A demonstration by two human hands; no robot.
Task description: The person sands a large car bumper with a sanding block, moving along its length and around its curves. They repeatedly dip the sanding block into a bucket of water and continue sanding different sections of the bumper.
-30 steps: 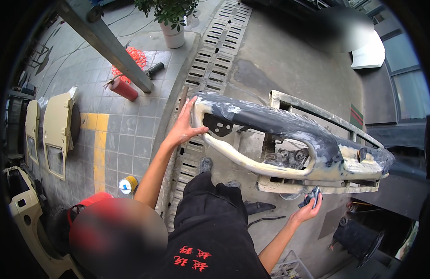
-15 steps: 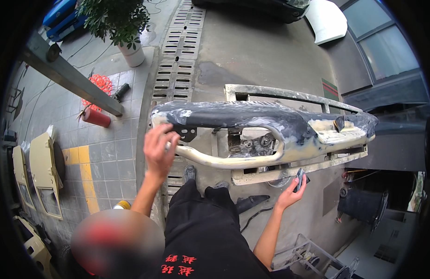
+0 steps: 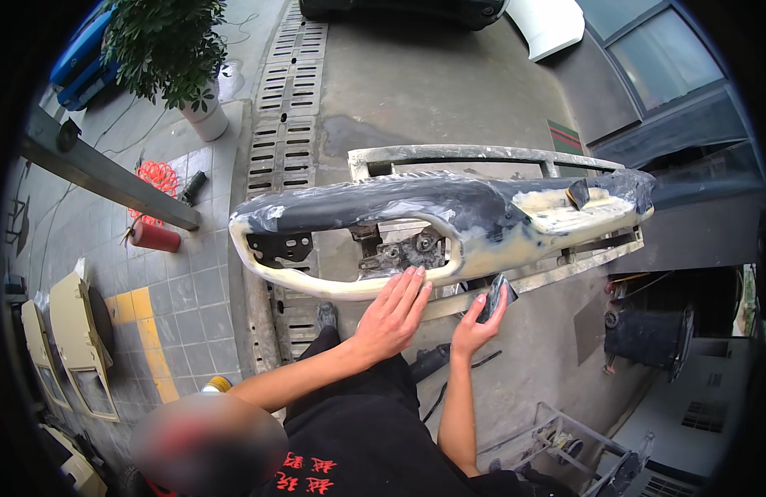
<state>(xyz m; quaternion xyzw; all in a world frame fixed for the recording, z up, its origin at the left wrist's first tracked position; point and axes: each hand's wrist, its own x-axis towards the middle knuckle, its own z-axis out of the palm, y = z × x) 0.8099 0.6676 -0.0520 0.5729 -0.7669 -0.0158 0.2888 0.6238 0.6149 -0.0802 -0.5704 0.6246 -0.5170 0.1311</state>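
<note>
bumper (image 3: 449, 219) lies across stand (image 3: 482, 155), ends overhanging | our left hand (image 3: 391, 319) spread flat on its near edge | our right hand (image 3: 476, 325) pinching sanding block (image 3: 496, 298) just below | risk: we judge a hard press tips bumper off; block may slip

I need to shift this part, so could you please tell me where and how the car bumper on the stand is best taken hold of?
Probably grip the car bumper by its pale lower rail, coming from the near side where the left hand rests. That rail is a slim rounded bar with an open cut-out above it, so fingers can wrap it. The metal stand blocks the far side.
</note>
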